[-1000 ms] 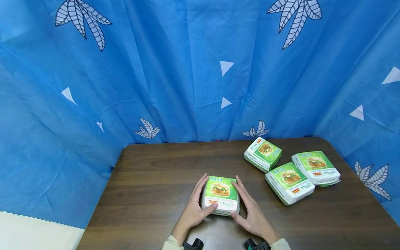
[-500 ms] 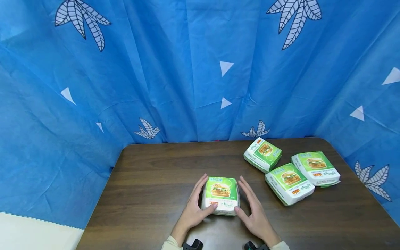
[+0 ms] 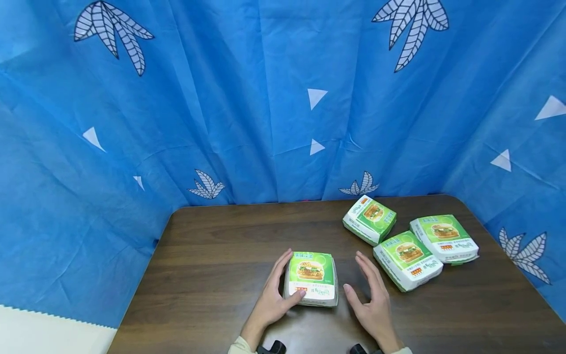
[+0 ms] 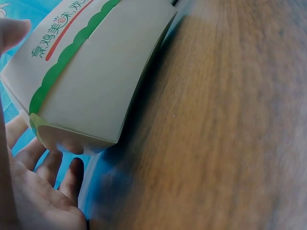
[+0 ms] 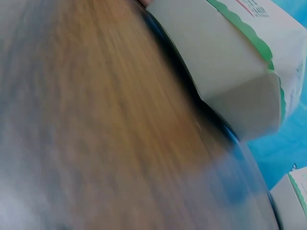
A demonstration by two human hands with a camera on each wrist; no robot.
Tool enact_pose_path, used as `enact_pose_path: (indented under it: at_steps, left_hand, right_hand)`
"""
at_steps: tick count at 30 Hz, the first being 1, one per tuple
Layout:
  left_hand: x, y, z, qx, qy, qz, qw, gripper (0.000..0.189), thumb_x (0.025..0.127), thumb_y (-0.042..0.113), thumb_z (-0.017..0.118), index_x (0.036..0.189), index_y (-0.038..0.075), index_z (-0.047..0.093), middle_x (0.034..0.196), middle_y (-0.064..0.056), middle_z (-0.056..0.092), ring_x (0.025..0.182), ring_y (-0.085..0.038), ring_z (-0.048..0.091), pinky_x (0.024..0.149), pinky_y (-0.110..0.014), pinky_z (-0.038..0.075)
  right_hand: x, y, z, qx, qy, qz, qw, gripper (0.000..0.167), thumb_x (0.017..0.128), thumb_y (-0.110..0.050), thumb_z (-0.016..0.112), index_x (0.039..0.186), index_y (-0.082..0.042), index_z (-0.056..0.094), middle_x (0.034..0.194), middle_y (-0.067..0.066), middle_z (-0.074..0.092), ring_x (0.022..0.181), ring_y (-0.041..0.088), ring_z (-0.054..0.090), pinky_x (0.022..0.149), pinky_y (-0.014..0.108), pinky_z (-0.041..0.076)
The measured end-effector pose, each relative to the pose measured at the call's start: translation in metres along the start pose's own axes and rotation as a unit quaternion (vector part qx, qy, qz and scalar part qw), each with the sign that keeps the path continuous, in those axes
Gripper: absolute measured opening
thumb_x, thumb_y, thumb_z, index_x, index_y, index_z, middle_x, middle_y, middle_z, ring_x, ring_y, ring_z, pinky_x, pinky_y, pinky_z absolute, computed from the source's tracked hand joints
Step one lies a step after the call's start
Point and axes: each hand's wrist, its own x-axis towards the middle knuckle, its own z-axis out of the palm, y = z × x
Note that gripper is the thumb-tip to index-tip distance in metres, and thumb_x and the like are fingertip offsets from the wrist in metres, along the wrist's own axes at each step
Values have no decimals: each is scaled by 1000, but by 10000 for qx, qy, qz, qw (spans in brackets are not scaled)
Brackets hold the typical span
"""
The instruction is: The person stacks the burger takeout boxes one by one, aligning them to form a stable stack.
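A green-and-white burger box (image 3: 312,290) with a burger picture on its lid sits closed on the table. My left hand (image 3: 270,299) is at its left side, fingers extended along that side and thumb over the near left corner. In the left wrist view, the fingers (image 4: 29,154) pass behind the box, which hides some of their tips. Right of the box and apart from it, my right hand (image 3: 374,307) hangs with loosely bent fingers and nothing between them. The right wrist view shows the box's pale side (image 5: 216,52).
Three more burger boxes lie to the right: one at the back (image 3: 370,221), one in front (image 3: 408,260), one at the far right (image 3: 444,238). The brown wooden table (image 3: 212,275) ends at a blue curtain (image 3: 247,123).
My right hand has let go of the box's right side and moved off to the right. The left hand and the box stay nearly where they were. The head view has shifted slightly.
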Motion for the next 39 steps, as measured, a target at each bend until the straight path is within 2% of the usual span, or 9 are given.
enact_pose_path:
  at_steps: [5, 9, 11, 13, 19, 28, 35, 39]
  left_hand:
    - [1, -1, -1, 23, 14, -41, 10000, 90, 85, 32, 82, 160, 18, 36, 167, -14, 31, 154, -29, 30, 123, -29, 23]
    - [0, 1, -1, -57, -32, -58, 10000, 91, 84, 32, 83, 160, 20, 35, 168, -14, 29, 154, -27, 30, 122, -28, 25]
    - [0, 2, -1, -72, -47, -25, 10000, 92, 83, 32, 84, 160, 20, 35, 168, -14, 29, 154, -27, 30, 122, -28, 25]
    - [0, 2, -1, -71, -57, -19, 10000, 93, 82, 32, 85, 160, 21, 36, 168, -14, 29, 154, -27, 30, 122, -29, 25]
    - [1, 3, 0, -40, -82, -145, 9999, 94, 80, 34, 86, 159, 26, 37, 168, -11, 29, 155, -26, 28, 123, -36, 23]
    - [0, 1, 0, 45, -94, -202, 9997, 93, 80, 34, 86, 159, 25, 38, 168, -12, 29, 154, -30, 30, 122, -44, 24]
    - [-1, -1, -1, 147, -71, -255, 9995, 92, 80, 35, 85, 159, 27, 38, 168, -12, 30, 153, -31, 30, 122, -47, 25]
    - [-1, -1, -1, 189, -58, -272, 9994, 93, 80, 36, 86, 159, 28, 37, 167, -12, 30, 153, -30, 31, 122, -47, 25]
  right_hand:
    - [3, 3, -6, -256, 213, -63, 9994, 71, 78, 0, 82, 143, 6, 54, 148, 28, 51, 145, 14, 44, 115, 17, 34]
    - [5, 4, -9, -472, 461, -253, 9975, 65, 92, -27, 79, 140, 9, 56, 145, 29, 53, 144, 16, 45, 116, 18, 33]
    - [6, 4, -12, -615, 643, -376, 9953, 68, 95, -40, 74, 138, 11, 57, 142, 31, 55, 143, 16, 46, 117, 19, 33]
    - [8, 6, -15, -752, 846, -483, 9924, 71, 96, -45, 70, 137, 12, 57, 139, 32, 56, 142, 18, 47, 117, 21, 34]
    - [11, 9, -27, -1111, 1264, -437, 9848, 74, 95, -49, 70, 136, 11, 58, 139, 32, 56, 142, 20, 47, 119, 23, 32]
    - [15, 17, -42, -1359, 1723, -217, 9754, 80, 91, -53, 72, 137, 11, 57, 138, 35, 54, 141, 28, 45, 120, 26, 29]
    - [14, 24, -48, -1414, 1937, -67, 9708, 84, 88, -55, 75, 138, 9, 57, 140, 34, 53, 141, 32, 43, 120, 29, 26]
    - [13, 28, -51, -1535, 1972, 173, 9681, 92, 84, -61, 76, 143, 6, 54, 146, 32, 49, 144, 32, 39, 121, 32, 22]
